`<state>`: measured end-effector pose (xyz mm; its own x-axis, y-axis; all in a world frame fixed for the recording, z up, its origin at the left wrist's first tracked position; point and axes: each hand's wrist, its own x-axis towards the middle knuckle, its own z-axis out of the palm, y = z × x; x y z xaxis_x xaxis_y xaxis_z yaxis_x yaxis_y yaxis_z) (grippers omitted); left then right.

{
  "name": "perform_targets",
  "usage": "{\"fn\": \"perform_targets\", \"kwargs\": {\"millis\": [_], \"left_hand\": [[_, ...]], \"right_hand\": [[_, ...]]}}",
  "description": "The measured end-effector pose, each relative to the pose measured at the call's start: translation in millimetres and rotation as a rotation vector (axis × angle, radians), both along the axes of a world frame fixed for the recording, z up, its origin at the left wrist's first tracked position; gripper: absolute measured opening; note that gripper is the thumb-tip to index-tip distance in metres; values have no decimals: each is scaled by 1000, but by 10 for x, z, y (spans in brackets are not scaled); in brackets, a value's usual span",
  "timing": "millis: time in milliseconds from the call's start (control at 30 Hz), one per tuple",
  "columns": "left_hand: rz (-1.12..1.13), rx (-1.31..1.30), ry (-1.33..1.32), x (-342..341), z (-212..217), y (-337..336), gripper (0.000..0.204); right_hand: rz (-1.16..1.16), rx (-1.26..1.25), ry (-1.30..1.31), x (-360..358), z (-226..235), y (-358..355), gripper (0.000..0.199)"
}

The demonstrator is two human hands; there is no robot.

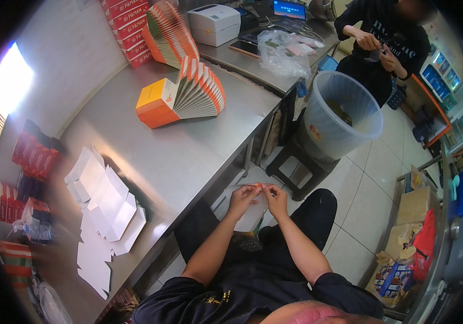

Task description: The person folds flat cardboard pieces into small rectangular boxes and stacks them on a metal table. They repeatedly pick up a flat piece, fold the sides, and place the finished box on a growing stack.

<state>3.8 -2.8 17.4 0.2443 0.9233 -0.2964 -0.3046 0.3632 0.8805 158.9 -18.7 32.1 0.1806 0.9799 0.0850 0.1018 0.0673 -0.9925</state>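
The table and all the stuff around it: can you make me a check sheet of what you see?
Surface: steel table, long and shiny, on the person's left.
Job's things: flat white carton with an orange edge, held over the lap.
Clutter: white flat cartons spread on the table; orange fanned stack; red boxes at the far left.
Grippers: left hand and right hand both pinch the carton's top edge.
Cables: loose wires by the printer on the far counter.
Surroundings: clear bin on a stool; another person standing; cardboard boxes on the tiled floor.
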Motion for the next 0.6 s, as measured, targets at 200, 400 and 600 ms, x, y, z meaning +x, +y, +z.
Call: {"fn": "perform_targets", "kwargs": {"millis": [200, 400, 600], "left_hand": [[10, -94, -48, -70, -84, 45, 24], [-44, -23, 83, -81, -13, 18, 26], [-39, -14, 139, -95, -60, 16, 24]], "right_hand": [[87, -60, 53, 5, -42, 7, 18], [53, -133, -10, 31, -15, -29, 20], [52, -124, 17, 35, -68, -22, 21]]}}
